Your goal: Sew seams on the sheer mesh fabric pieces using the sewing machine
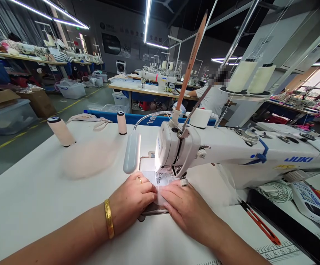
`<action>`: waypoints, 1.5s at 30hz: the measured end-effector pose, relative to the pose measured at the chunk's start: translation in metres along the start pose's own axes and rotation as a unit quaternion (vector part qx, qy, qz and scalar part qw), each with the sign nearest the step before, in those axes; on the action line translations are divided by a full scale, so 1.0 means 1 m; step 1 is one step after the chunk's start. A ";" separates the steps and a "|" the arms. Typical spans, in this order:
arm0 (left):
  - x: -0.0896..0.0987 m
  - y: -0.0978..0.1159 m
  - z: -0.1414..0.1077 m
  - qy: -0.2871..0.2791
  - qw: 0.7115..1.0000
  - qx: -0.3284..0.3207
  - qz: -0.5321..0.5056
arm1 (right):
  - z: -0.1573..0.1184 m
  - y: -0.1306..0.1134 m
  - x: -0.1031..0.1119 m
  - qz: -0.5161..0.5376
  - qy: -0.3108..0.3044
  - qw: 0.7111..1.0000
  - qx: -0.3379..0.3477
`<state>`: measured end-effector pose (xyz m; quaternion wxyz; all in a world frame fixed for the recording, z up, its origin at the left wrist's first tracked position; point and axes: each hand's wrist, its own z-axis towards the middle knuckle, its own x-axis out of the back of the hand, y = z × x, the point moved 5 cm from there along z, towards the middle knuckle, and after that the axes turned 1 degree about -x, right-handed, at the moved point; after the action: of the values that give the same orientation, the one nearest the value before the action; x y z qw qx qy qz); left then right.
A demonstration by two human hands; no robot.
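Note:
A white JUKI sewing machine point(176, 143) stands before me, its lit needle area just beyond my fingertips. My left hand point(134, 195), with a ring and a gold bangle, is closed at the left edge of a small piece of pale sheer fabric point(159, 200). From the other side, my right hand point(189, 206) has its fingers together on the same fabric, thumb tucked low. The fabric lies close in front of the presser foot point(159, 179); its far part is hidden by glare and the machine head. More sheer fabric point(213, 182) spreads right of the needle.
Two thread cones point(62, 132) and a blurred pale cloth patch point(89, 158) lie left, near a grey lamp point(131, 152). On the right are orange thread snips point(262, 222), a black long object point(287, 224) and a ruler point(281, 252). A person point(212, 99) sits beyond.

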<state>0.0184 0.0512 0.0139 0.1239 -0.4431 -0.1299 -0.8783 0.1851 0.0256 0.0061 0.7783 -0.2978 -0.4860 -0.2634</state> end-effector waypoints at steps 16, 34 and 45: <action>0.000 -0.003 0.000 0.011 1.000 -0.003 0.016 | 0.002 0.002 -0.004 -0.010 0.022 1.000 0.003; -0.008 -0.022 0.002 -0.007 0.999 0.034 0.040 | 0.004 0.015 -0.012 0.004 -0.002 0.998 -0.069; -0.011 -0.033 -0.001 -0.095 0.976 0.173 0.088 | 0.006 0.011 -0.009 0.029 0.028 0.998 -0.044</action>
<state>0.0128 0.0828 0.0009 0.2621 -0.5063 -0.2514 -0.7822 0.1861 0.0381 -0.0022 0.7850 -0.3384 -0.4433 -0.2698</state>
